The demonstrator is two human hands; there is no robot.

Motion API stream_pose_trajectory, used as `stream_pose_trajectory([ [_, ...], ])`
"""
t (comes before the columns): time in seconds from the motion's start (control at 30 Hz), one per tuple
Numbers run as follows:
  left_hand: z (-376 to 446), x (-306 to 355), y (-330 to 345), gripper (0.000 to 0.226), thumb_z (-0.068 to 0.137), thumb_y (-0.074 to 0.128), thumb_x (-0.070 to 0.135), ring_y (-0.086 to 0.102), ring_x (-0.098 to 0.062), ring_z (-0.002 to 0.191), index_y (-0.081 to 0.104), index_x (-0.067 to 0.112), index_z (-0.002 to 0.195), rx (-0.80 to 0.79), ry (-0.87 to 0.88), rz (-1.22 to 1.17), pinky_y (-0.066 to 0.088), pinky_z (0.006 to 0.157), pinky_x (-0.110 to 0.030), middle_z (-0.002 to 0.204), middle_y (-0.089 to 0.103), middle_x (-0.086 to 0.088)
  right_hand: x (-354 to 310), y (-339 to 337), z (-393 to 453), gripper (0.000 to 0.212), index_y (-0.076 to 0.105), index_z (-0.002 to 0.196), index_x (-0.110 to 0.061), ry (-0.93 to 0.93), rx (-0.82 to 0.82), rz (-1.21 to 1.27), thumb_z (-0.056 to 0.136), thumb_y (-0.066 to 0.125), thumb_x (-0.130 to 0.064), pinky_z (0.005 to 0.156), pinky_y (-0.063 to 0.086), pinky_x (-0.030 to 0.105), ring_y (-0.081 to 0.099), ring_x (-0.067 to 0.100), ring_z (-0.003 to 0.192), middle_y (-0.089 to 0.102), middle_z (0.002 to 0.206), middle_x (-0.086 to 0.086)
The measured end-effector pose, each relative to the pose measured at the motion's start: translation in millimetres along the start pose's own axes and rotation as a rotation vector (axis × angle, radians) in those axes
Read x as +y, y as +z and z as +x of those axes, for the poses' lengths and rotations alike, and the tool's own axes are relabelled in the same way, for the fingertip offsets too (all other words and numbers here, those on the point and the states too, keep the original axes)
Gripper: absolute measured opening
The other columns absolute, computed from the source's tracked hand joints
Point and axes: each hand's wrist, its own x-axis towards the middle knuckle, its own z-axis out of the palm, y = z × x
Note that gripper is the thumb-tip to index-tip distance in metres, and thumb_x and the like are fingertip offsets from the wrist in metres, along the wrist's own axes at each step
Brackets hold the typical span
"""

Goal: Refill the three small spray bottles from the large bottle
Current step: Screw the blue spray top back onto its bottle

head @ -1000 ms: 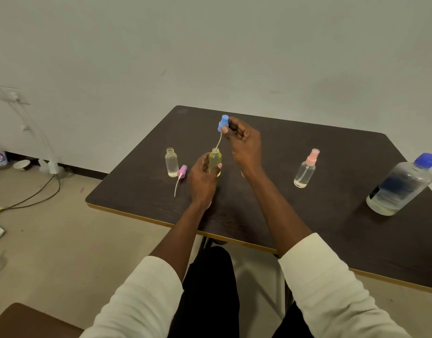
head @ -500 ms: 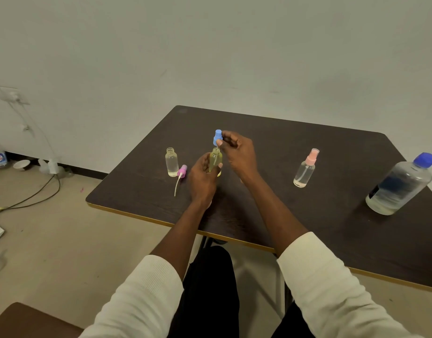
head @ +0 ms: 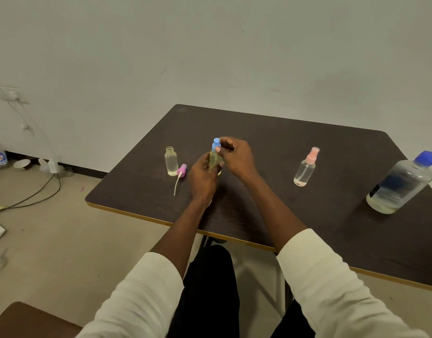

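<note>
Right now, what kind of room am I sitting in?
Probably a plain spare room or office used as a makeshift workspace, not a kitchen or lab. A bare wall rises behind a dark table, loose cables trail over the floor, and a bowl sits by the baseboard.

I see a dark brown tabletop with a yellowish edge. Blue spray cap on a yellow-tinted bottle. Magenta spray head beside a clear open bottle. Pale pink cap on another clear bottle. Large bottle: blue cap, dark label. Cream sleeves.
</note>
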Motion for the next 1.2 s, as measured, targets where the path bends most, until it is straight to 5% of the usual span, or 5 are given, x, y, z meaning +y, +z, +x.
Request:
stream_pose_trajectory([
  [0.47,-0.2,1.3,0.9,0.019,0.091,0.073,0.018,0.072,-0.008,0.094,0.071,0.02,0.11,0.012,0.003,0.045,0.058,0.084,-0.029,0.098,0.076,0.005,5.9,-3.1,0.8,0.025,0.061,0.086,-0.001,0.018,0.004,-0.113,0.082,0.077,-0.019,0.051,0.041,0.01,0.059,-0.004,0.05,0.064,0.072,-0.002],
  [0.63,-0.8,2.4,1.0,0.027,0.089,0.075,0.018,0.072,-0.008,0.098,0.068,0.038,0.105,0.01,-0.008,0.037,0.059,0.092,-0.038,0.1,0.076,0.011,6.4,-5.7,0.5,0.053,0.055,0.134,-0.008,0.027,-0.036,-0.036,0.087,0.073,-0.022,0.095,0.048,0.021,0.058,0.009,0.116,0.061,0.132,0.002],
  [0.97,-1.3,4.2,0.7,0.029,0.089,0.074,0.015,0.072,-0.009,0.101,0.071,0.021,0.117,0.003,-0.025,0.041,0.059,0.094,-0.043,0.104,0.077,0.006,7.1,4.2,3.1,0.023,0.063,0.093,-0.007,-0.007,0.068,0.071,0.077,0.08,-0.009,0.059,0.052,0.016,0.061,0.009,0.071,0.065,0.087,0.003],
  [1.1,-2.7,6.4,1.5,0.024,0.09,0.073,0.015,0.071,-0.005,0.099,0.069,0.031,0.109,-0.016,-0.008,0.036,0.058,0.094,-0.04,0.1,0.075,0.013,10.8,1.2,4.9,0.048,0.058,0.129,-0.007,0.019,-0.037,0.088,0.086,0.074,-0.019,0.09,0.053,0.024,0.063,0.015,0.111,0.065,0.124,0.005],
  [1.2,-3.6,7.4,2.4,0.026,0.088,0.076,0.015,0.072,-0.007,0.099,0.07,0.029,0.108,0.002,-0.02,0.001,0.058,0.094,-0.037,0.101,0.076,0.01,11.2,0.3,4.5,0.035,0.064,0.126,-0.004,0.005,-0.025,0.079,0.091,0.063,-0.004,0.089,0.055,0.028,0.066,0.019,0.109,0.069,0.12,0.01],
])
